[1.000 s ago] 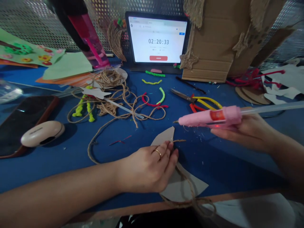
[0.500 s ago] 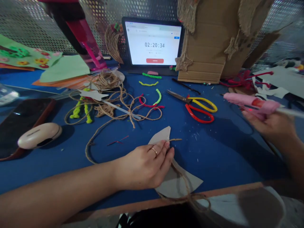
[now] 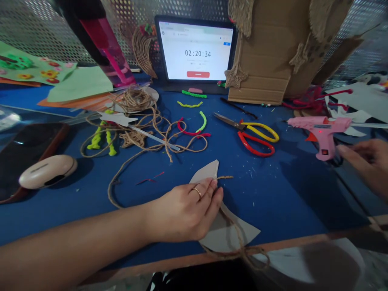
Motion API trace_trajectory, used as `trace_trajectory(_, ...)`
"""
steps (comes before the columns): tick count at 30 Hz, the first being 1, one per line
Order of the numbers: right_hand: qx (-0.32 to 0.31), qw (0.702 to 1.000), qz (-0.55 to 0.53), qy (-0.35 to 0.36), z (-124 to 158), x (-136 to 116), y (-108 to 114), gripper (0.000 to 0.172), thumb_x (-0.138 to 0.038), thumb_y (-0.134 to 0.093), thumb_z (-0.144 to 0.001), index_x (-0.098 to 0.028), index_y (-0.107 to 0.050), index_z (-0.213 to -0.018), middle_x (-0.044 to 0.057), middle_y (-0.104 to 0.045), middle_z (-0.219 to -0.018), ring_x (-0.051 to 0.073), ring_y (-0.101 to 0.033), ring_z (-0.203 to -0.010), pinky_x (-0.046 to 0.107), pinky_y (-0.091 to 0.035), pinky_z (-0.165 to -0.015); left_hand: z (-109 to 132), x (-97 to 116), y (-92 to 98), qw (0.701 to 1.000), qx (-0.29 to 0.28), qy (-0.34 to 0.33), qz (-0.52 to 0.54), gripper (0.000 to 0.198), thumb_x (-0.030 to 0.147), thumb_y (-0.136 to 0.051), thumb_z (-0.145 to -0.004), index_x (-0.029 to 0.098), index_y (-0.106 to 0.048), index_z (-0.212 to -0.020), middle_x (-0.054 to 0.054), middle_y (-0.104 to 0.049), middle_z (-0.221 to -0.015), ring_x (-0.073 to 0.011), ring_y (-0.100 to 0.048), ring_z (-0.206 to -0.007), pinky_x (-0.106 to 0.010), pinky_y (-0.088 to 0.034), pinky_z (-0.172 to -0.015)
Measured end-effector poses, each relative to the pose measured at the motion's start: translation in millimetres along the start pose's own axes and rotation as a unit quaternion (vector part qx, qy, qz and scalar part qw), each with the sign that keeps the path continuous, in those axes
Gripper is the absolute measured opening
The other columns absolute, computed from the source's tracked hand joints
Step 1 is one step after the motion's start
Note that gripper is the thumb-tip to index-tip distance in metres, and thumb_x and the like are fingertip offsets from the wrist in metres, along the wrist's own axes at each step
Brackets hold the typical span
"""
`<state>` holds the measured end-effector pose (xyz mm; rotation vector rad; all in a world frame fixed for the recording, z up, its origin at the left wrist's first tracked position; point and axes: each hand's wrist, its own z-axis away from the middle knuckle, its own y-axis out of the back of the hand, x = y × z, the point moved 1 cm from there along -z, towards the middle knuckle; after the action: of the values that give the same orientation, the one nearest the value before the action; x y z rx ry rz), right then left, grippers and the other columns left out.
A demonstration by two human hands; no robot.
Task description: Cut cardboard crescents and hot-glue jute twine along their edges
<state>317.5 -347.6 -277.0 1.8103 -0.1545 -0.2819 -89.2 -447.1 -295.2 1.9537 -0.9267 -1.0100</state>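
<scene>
My left hand [image 3: 184, 212] rests on a pale grey card cutout [image 3: 227, 234], fingers curled over its edge and pressing a length of jute twine [image 3: 230, 238] against it. The twine runs across the card and off its lower edge. A pink hot glue gun [image 3: 318, 129] stands on the table at the right, with a clear glue stick in its back. My right hand [image 3: 365, 161] is just right of the gun, fingers apart, holding nothing and apparently not touching it.
Red-and-yellow-handled scissors [image 3: 254, 135] lie between my hands. Tangled jute twine [image 3: 145, 129] and pipe cleaners [image 3: 194, 121] lie further back. A phone [image 3: 27, 153], a computer mouse [image 3: 47, 171], a tablet showing a timer [image 3: 195, 50] and a cardboard structure [image 3: 260, 60] surround them.
My right hand has moved right, set the glue gun down upright on the table and let go. My left hand stays on the card, with no clear movement.
</scene>
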Motion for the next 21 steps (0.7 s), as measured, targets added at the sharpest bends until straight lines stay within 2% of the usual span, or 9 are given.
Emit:
trace_trajectory(1,-0.008,0.999,-0.013,0.050,10.4,-3.4,4.8,0.035,-0.059,-0.062,-0.068,-0.025,-0.055,-0.069,0.005,-0.061,-0.060,0.019,-0.053,-0.049,0.032,-0.039,-0.046,0.6,0.1,-0.4,1.000,-0.001,-0.001,0.000,0.028,0.009,-0.043,-0.086,0.001,-0.064,-0.102,-0.019,-0.070,-0.095,-0.0243,-0.068,-0.091,-0.030,-0.059,-0.072)
trace_trajectory(2,-0.045,0.988,-0.062,0.133,22.4,-12.6,9.5,0.035,-0.061,-0.056,-0.074,-0.026,-0.058,-0.073,0.005,-0.063,-0.063,0.018,-0.055,-0.050,0.030,-0.041,-0.047,1.1,0.3,-0.8,1.000,-0.002,-0.002,0.000,0.028,0.009,-0.043,-0.086,0.001,-0.064,-0.102,-0.019,-0.070,-0.096,-0.0242,-0.068,-0.092,-0.030,-0.059,-0.072)
trace_trajectory(4,-0.127,0.936,-0.131,0.301,47.2,-44.5,17.4,0.032,-0.058,-0.054,-0.078,-0.027,-0.062,-0.079,0.002,-0.066,-0.069,0.016,-0.060,-0.054,0.027,-0.046,-0.049,1.7,0.6,-1.0,1.000,-0.005,-0.004,-0.001,0.029,0.008,-0.042,-0.086,0.000,-0.063,-0.103,-0.019,-0.070,-0.097,-0.0244,-0.068,-0.093,-0.031,-0.059,-0.073)
trace_trajectory(6,-0.104,0.888,-0.135,0.427,66.0,-85.9,21.8,0.019,-0.044,-0.057,-0.082,-0.027,-0.063,-0.085,-0.001,-0.065,-0.068,0.014,-0.060,-0.055,0.025,-0.045,-0.051,1.5,0.6,-0.7,1.000,-0.005,-0.005,0.000,0.029,0.007,-0.041,-0.086,0.000,-0.063,-0.103,-0.020,-0.069,-0.097,-0.0250,-0.067,-0.093,-0.032,-0.059,-0.073)
trace_trajectory(8,-0.082,0.841,-0.149,0.513,75.0,-125.9,19.7,0.014,-0.035,-0.054,-0.086,-0.024,-0.063,-0.090,0.000,-0.066,-0.075,0.015,-0.062,-0.068,0.027,-0.047,-0.064,0.6,0.3,-0.1,1.000,-0.006,-0.001,0.004,0.030,0.007,-0.039,-0.086,-0.001,-0.063,-0.103,-0.020,-0.069,-0.096,-0.0249,-0.067,-0.093,-0.031,-0.059,-0.072)
trace_trajectory(10,-0.088,0.806,-0.168,0.561,75.9,-156.1,13.0,0.016,-0.032,-0.052,-0.088,-0.021,-0.062,-0.095,0.002,-0.067,-0.085,0.016,-0.061,-0.080,0.030,-0.047,-0.076,-0.5,-0.3,0.3,1.000,-0.005,0.002,0.007,0.030,0.006,-0.038,-0.086,-0.001,-0.063,-0.102,-0.020,-0.070,-0.095,-0.0246,-0.068,-0.092,-0.031,-0.059,-0.070)
trace_trajectory(13,-0.114,0.773,-0.155,0.605,72.2,-179.8,1.6,0.016,-0.032,-0.053,-0.088,-0.021,-0.063,-0.094,0.003,-0.065,-0.089,0.018,-0.059,-0.084,0.031,-0.045,-0.076,-1.1,-0.6,0.3,1.000,-0.002,0.003,0.008,0.029,0.006,-0.038,-0.086,-0.001,-0.063,-0.100,-0.019,-0.070,-0.094,-0.0242,-0.068,-0.090,-0.030,-0.059,-0.070)
trace_trajectory(17,-0.111,0.751,-0.134,0.637,71.0,-187.7,-5.7,0.016,-0.024,-0.049,-0.089,-0.018,-0.062,-0.083,0.003,-0.063,-0.081,0.016,-0.056,-0.076,0.029,-0.043,-0.070,0.2,0.4,-0.1,1.000,-0.003,0.004,0.011,0.030,0.007,-0.038,-0.086,-0.001,-0.063,-0.100,-0.021,-0.069,-0.095,-0.0245,-0.068,-0.091,-0.031,-0.059,-0.071)
trace_trajectory(21,-0.080,0.730,-0.103,0.671,70.4,-191.5,-7.0,0.022,-0.022,-0.043,-0.092,-0.016,-0.063,-0.083,0.005,-0.062,-0.078,0.016,-0.053,-0.073,0.028,-0.039,-0.064,0.8,0.9,-0.3,1.000,-0.010,0.006,0.015,0.029,0.009,-0.041,-0.085,-0.002,-0.062,-0.103,-0.022,-0.068,-0.097,-0.0250,-0.067,-0.092,-0.031,-0.059,-0.071)
